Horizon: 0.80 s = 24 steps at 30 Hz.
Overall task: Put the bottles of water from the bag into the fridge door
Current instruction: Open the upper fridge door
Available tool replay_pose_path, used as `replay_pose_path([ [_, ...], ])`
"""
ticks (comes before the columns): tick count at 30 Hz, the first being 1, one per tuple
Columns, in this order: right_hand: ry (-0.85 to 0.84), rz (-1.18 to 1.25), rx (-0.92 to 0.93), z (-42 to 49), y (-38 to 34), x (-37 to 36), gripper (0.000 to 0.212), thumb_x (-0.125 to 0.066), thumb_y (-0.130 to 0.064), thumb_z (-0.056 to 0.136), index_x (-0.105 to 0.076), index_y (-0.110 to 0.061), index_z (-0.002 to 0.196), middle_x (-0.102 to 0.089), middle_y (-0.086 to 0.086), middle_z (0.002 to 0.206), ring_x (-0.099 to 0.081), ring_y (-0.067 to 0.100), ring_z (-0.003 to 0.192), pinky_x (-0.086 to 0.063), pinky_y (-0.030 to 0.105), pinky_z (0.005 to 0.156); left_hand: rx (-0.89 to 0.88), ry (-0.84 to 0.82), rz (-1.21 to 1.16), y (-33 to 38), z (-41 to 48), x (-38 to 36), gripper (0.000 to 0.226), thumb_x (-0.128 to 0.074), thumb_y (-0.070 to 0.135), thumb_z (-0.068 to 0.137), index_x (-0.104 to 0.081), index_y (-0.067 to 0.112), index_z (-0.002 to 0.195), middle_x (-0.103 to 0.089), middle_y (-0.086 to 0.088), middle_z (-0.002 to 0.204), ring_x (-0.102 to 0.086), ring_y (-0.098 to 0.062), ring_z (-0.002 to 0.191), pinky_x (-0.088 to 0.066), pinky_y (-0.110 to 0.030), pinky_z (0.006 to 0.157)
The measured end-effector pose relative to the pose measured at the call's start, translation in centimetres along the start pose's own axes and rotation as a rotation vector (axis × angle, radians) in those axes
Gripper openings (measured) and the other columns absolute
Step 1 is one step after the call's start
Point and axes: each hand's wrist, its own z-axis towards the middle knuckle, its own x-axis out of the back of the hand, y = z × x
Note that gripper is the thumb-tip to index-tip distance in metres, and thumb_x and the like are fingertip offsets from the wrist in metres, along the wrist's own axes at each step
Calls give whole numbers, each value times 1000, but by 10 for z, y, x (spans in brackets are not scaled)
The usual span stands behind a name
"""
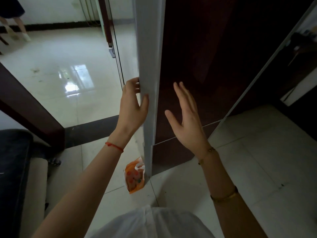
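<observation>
So the left hand (133, 102) is wrapped around the pale grey side edge of the fridge door (149, 66), fingers curled round the far side and thumb pressed on the near face. The right hand (187, 117) is spread wide with nothing in it, palm turned toward the dark reddish-brown front of the door, right by it; can't tell if it actually touches. There's a red string bracelet (114, 146) on the left wrist, plus a thin chain at the right wrist and a gold bangle (224, 196) further up that forearm.

The orange bag (134, 177) sits on the tiled floor (257, 160), right at the bottom corner of the fridge, just touching the grey edge. Colourful round bits show through its top, but honestly I can't make out any bottles from here.

Off at the top left corner of the floor someone's legs (18, 26) are visible, well apart from the fridge. A dark couch edge (12, 169) runs down the left side.
</observation>
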Motion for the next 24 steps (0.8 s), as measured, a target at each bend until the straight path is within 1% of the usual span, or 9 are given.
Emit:
replay_pose_path([
  [3, 85, 2, 0, -11, -1, 0, 66, -53, -31, 97, -21, -22, 154, -15, -4, 163, -13, 14, 151, -21, 44, 122, -51, -14, -32, 6, -18, 2, 31, -56, 22, 96, -49, 10, 123, -62, -6, 123, -62, -11, 107, -43, -3, 87],
  [8, 249, 20, -26, -41, -6, 7, 64, -54, -34, 95, -26, -23, 152, -21, -6, 160, -20, 9, 147, -25, 32, 118, -179, -75, -77, 26, -46, 12, 18, -58, 27, 94, -60, 13, 104, -67, 4, 100, -64, -1, 94, -50, -14, 85],
  [11, 335, 46, -42, -62, -13, 13, 66, -59, -31, 93, -30, -16, 151, -25, -1, 158, -25, 12, 146, -30, 36, 118, -315, -154, -27, 36, -59, 13, 15, -58, 28, 94, -64, 15, 96, -64, 8, 93, -58, 5, 90, -45, -9, 83],
  [13, 399, 50, -78, -75, -18, 16, 68, -63, -28, 91, -33, -11, 149, -29, 3, 156, -29, 14, 145, -34, 40, 117, -393, -209, -22, 42, -66, 11, 16, -57, 29, 94, -66, 16, 95, -65, 9, 93, -56, 8, 89, -45, -12, 87],
  [14, 432, 45, -96, -82, -19, 19, 68, -64, -28, 90, -34, -9, 148, -31, 5, 155, -30, 14, 144, -34, 37, 117, -432, -230, -30, 45, -70, 9, 16, -57, 30, 94, -66, 17, 96, -64, 12, 95, -55, 8, 90, -46, -16, 90],
  [17, 527, -5, -130, -100, -24, 28, 71, -64, -33, 87, -36, -5, 146, -35, 9, 152, -30, 6, 140, -26, 8, 112, -601, -278, -78, 51, -78, -1, 17, -60, 27, 92, -70, 18, 102, -58, 19, 100, -52, 10, 97, -50, -30, 94],
  [18, 554, -33, -143, -106, -24, 32, 73, -63, -36, 86, -36, -4, 146, -36, 10, 152, -30, 5, 139, -23, 4, 110, -651, -305, -122, 53, -80, -4, 17, -61, 24, 91, -70, 19, 105, -57, 19, 100, -55, 7, 96, -52, -32, 93],
  [20, 595, -79, -177, -118, -23, 39, 75, -64, -39, 86, -36, -4, 146, -36, 11, 152, -33, 11, 140, -26, 8, 112, -700, -368, -229, 61, -84, -10, 19, -62, 20, 90, -69, 23, 107, -60, 17, 100, -60, 0, 93, -54, -33, 90],
  [24, 690, -134, -227, -139, -19, 54, 71, -63, -43, 88, -36, -12, 146, -39, 5, 150, -37, 17, 140, -36, 38, 114, -850, -352, -281, 75, -94, -22, 22, -68, 5, 88, -75, 7, 109, -76, -3, 99, -70, -20, 90, -53, -40, 83],
])
